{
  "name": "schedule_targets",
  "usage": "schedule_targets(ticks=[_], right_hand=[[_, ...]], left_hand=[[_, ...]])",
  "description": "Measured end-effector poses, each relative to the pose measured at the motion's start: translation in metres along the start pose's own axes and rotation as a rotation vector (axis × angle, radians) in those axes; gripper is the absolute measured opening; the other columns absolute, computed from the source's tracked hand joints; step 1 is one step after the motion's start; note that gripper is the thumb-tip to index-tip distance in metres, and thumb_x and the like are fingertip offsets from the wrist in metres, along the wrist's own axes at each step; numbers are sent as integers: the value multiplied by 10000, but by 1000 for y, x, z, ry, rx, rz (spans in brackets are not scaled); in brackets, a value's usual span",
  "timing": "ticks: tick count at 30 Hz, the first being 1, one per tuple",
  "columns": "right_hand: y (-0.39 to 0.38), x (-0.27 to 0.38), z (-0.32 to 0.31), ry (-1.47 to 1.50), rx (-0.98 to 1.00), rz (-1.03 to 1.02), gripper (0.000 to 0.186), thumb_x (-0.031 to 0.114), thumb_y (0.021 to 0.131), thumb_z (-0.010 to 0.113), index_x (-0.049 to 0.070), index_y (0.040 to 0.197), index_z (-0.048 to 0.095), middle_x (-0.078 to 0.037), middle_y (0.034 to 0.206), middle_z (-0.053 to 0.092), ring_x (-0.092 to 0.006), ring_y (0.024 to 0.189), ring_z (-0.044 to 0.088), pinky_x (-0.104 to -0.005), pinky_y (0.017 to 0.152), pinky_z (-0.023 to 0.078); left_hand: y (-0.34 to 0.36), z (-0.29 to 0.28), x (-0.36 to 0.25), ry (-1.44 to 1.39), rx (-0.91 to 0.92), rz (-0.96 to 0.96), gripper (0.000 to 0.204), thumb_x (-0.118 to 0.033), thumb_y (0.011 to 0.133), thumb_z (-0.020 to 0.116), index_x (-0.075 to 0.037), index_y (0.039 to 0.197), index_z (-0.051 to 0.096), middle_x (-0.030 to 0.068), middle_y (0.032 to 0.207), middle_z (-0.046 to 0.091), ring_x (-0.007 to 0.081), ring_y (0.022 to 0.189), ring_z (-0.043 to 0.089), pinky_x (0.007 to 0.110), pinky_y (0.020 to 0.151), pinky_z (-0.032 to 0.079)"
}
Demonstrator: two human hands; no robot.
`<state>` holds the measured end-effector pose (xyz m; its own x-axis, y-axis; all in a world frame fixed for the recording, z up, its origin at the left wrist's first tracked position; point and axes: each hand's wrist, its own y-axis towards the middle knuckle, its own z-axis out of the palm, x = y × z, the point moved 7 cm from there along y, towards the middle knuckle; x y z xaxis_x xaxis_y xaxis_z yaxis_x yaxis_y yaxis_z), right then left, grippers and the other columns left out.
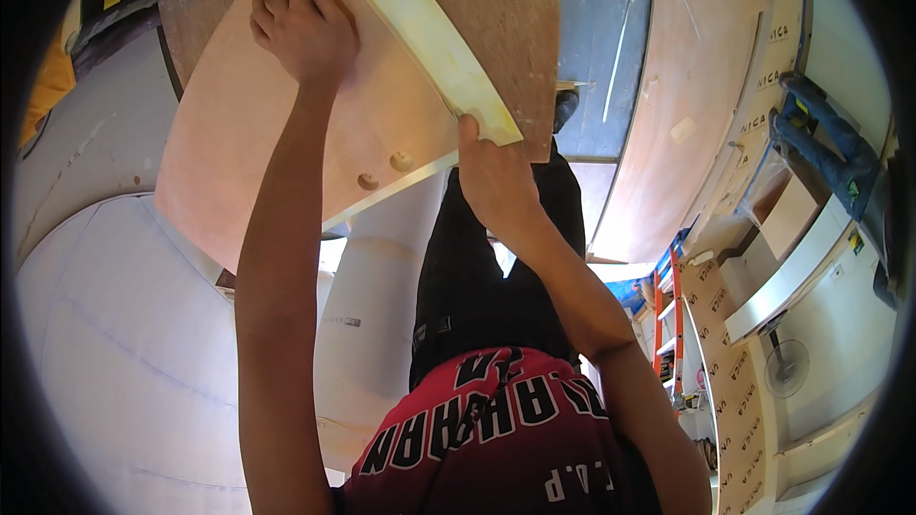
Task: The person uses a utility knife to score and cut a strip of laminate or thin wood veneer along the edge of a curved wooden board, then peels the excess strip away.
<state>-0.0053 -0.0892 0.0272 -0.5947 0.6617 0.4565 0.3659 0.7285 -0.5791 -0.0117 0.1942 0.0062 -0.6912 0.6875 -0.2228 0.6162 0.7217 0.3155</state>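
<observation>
Pressed flat with fingers spread, the left hand (303, 24) rests on a pale plywood panel (267, 133) held out ahead; the right hand (491, 176) clamps the corner of the cream laminate strip (420, 33) along its edge. Beyond lie brown boards (658, 133) and an orange ladder (671, 315)

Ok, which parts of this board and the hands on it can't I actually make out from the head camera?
- Left hand lies flat on the pinkish board; its palm contact is hidden beneath the hand.
- Right hand grips the corner of the pale edge strip; its fingers are hidden behind the strip.
- The board's top end is cut off by the picture's upper edge.
- The floor below is hidden by the board and the person's legs.
</observation>
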Motion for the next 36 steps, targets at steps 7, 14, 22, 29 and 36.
schedule_targets(ticks=[7,14,22,29,36], right_hand=[[-71,-32,30,-32,186,100,170,102,1018,538,5,1147,485,-172,728,721,-338,639,757,-431,558,625],[-75,-29,30,-80,100,97,181,92,1006,563,6,1144,482,-148,721,702,-315,652,760,-403,559,625],[-88,-39,41,39,164,140,212,49,992,542,-19,1179,467,-207,774,723,-395,700,762,-483,626,632],[-76,-38,-19,159,-158,185,290,183,1055,549,7,1280,501,-256,1019,718,-437,701,739,-521,625,624],[-8,-45,-27,342,-593,268,387,171,944,745,5,1275,633,-250,1172,663,-451,1042,687,-508,896,567]], left_hand=[[-3,-1,3,-24,-10,-7,562,-466,1119,375,-197,1590,521,138,1667,449,392,1529,359,561,1249,210],[-4,0,2,6,-17,7,564,-471,1114,367,-206,1588,519,134,1661,456,404,1513,374,573,1241,223],[-3,2,6,47,-3,-6,559,-462,1109,364,-220,1591,512,121,1667,450,401,1516,379,579,1237,245],[-4,-1,2,35,-5,-9,541,-377,1098,413,-157,1582,512,193,1656,438,426,1509,368,595,1234,222],[-1,-5,-2,30,-11,-35,526,-386,1110,418,-197,1593,504,144,1672,430,399,1518,370,571,1247,216]])
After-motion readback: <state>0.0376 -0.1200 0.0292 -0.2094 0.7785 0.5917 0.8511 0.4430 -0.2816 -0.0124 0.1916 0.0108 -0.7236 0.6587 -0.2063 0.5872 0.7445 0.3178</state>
